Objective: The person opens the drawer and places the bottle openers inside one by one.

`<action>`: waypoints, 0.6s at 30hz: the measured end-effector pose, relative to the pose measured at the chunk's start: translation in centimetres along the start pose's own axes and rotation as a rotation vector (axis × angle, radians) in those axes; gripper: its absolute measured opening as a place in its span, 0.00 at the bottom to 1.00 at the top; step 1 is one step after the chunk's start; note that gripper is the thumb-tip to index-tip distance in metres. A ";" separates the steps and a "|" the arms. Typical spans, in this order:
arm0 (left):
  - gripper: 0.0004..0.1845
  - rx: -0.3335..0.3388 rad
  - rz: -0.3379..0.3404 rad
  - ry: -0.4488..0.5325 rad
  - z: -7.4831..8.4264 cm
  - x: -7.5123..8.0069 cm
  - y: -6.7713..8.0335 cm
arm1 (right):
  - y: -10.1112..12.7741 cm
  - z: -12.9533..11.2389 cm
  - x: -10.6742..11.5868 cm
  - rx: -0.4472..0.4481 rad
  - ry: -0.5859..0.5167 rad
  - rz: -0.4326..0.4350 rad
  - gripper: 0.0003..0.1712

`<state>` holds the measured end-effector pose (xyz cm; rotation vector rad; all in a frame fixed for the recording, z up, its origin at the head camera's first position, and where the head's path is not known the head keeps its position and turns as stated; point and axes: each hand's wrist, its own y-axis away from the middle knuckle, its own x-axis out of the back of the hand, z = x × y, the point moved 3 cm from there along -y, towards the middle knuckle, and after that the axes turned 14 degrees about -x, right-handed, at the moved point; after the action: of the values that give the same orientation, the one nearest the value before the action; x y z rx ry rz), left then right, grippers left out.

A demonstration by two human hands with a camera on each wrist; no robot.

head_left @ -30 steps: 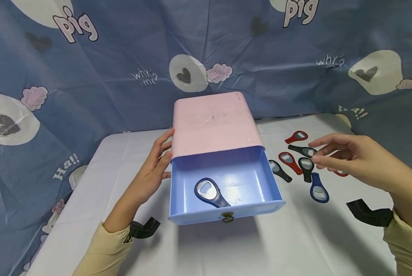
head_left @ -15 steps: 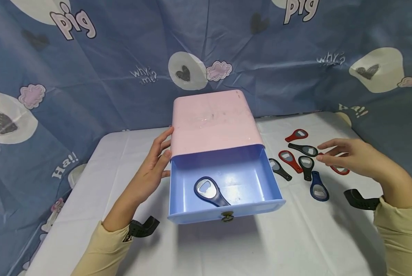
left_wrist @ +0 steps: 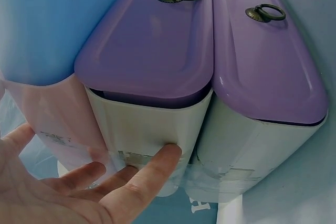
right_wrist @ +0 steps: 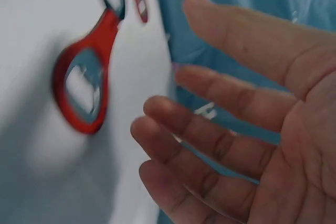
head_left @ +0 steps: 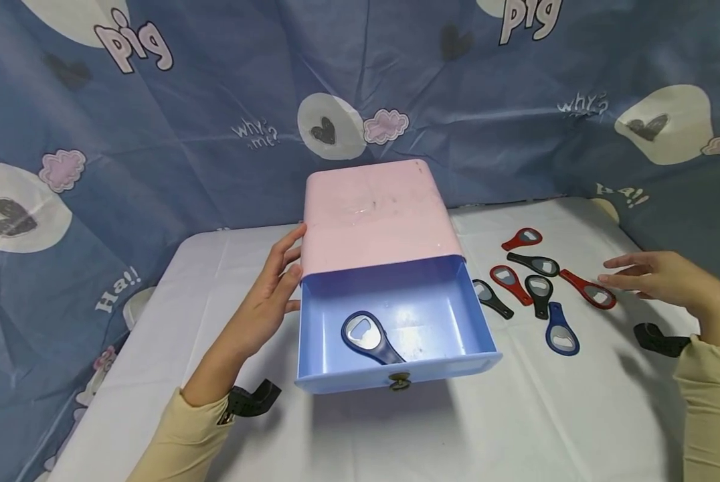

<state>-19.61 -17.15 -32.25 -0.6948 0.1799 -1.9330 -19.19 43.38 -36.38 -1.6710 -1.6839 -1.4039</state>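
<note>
A pink box [head_left: 372, 214] stands with its blue drawer [head_left: 432, 294] pulled out. One dark blue bottle opener [head_left: 369, 338] lies inside the drawer, near its front. My left hand [head_left: 267, 294] rests with extended fingers against the box's left side; the left wrist view shows its fingertips [left_wrist: 170, 153] at the white wall of a tier with a purple drawer front [left_wrist: 152, 35]. Over the table at right, my right hand [head_left: 667, 278] hovers with loose fingers and holds nothing. The closest bottle opener to it is a red one [head_left: 595, 293], left of the fingers.
Several more bottle openers lie right of the box, among them a blue one [head_left: 561, 331], a black one [head_left: 539, 294] and a red one [head_left: 522, 237]. A second purple drawer front [left_wrist: 273, 61] has a ring pull. Patterned blue cloth [head_left: 215, 134] hangs behind the white table [head_left: 384, 442].
My right hand has drawn away to the right from over the bottle openers, uncovering the red one at right. The left hand, the box and the opener in the drawer stay put.
</note>
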 end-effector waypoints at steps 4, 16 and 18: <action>0.30 -0.001 -0.001 0.018 0.0 -0.2 0.1 | -0.7 1.2 -0.7 -0.010 0.039 -0.042 0.43; 0.30 -0.011 0.009 0.012 0.2 -0.1 0.2 | -1.5 3.1 -0.9 -0.063 0.005 -0.065 0.42; 0.30 -0.013 0.008 0.013 0.3 -0.1 0.2 | -1.5 3.1 -0.9 -0.074 0.002 -0.077 0.41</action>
<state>-19.30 -17.06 -32.13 -0.6892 0.2029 -1.9309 -19.19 45.78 -39.00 -1.6594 -1.7322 -1.5196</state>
